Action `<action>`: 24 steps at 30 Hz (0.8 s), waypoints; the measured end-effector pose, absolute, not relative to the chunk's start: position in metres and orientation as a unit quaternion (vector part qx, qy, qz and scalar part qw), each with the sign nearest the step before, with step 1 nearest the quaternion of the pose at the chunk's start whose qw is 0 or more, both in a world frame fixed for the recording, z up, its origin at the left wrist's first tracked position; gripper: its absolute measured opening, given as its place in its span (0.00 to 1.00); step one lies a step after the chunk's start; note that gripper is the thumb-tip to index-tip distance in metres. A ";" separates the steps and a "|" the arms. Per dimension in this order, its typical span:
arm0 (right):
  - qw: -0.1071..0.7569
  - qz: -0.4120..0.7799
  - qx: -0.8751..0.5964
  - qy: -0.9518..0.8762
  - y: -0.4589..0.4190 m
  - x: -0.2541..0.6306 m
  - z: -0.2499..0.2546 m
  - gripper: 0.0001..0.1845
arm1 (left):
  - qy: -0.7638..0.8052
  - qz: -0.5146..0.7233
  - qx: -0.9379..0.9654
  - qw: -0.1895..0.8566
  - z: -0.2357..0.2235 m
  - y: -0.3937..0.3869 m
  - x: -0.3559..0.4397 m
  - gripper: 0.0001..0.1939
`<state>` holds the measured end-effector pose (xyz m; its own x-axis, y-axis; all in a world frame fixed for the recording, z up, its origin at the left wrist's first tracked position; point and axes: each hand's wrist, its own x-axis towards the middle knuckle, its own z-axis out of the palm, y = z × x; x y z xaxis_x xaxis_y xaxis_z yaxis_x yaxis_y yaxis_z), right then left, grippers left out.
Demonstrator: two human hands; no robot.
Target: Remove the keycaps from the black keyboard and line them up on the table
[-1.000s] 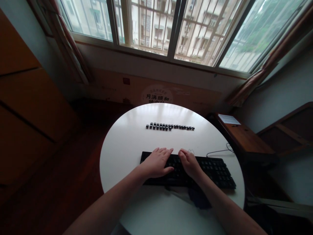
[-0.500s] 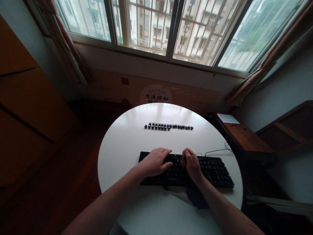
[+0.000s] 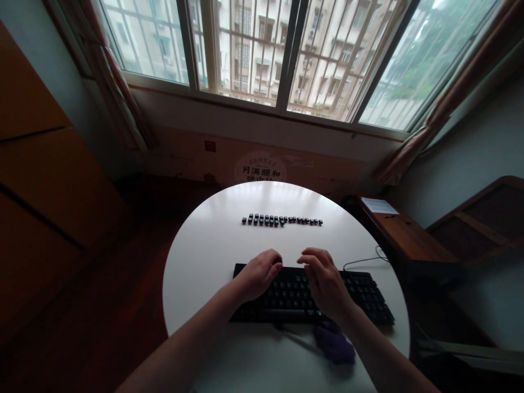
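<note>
beneath a barred window, a cardboard panel [image 3: 184, 148] reads 月满颐和, its lower line cut off by the round white table [image 3: 200, 256]. a black full-size keyboard [image 3: 289, 292] lies there, legends too small to read, loose black keycaps [image 3: 266, 220] lined up beyond. the left hand [image 3: 257, 274] curls thumb to fingers over its left end; whether it pinches anything, i can't tell. the right hand [image 3: 329, 281] is loosely bent, fingers parted, seemingly holding nothing. best to grip small caps squarely by opposite sides, wrists light.
</note>
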<state>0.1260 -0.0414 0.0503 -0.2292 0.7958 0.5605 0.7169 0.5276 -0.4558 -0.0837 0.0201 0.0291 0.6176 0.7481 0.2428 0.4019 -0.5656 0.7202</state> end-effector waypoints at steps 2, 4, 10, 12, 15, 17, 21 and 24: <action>0.345 0.086 -0.441 -0.824 -0.034 0.124 0.050 0.16 | 0.330 0.279 0.830 0.353 0.029 0.020 -0.083 0.14; 0.307 0.100 -0.406 -0.855 -0.027 0.120 0.048 0.18 | 0.322 0.288 0.818 0.380 0.028 0.020 -0.083 0.15; 0.318 0.128 -0.393 -0.853 -0.010 0.110 0.046 0.19 | 0.283 0.335 0.792 0.424 0.022 0.025 -0.085 0.17; 0.325 0.143 -0.388 -0.851 -0.002 0.108 0.047 0.17 | 0.288 0.340 0.786 0.429 0.020 0.027 -0.086 0.18; 0.344 0.160 -0.405 -0.832 0.024 0.115 0.044 0.12 | 0.319 0.349 0.773 0.424 0.014 0.032 -0.089 0.22; 0.352 0.151 -0.462 -0.800 0.054 0.127 0.040 0.11 | 0.352 0.373 0.752 0.414 0.010 0.037 -0.093 0.24; 0.299 0.144 -0.587 -0.738 0.121 0.153 0.022 0.12 | 0.415 0.415 0.723 0.365 0.008 0.047 -0.104 0.25; 0.269 0.151 -0.618 -0.723 0.154 0.163 0.005 0.12 | 0.429 0.423 0.725 0.334 0.012 0.050 -0.109 0.23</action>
<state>0.1629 0.1536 0.0051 -0.0909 0.9749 0.2030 0.8123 0.1905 -0.5513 -0.1093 0.0499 0.0122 0.2747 0.9041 0.3273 0.3390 -0.4096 0.8469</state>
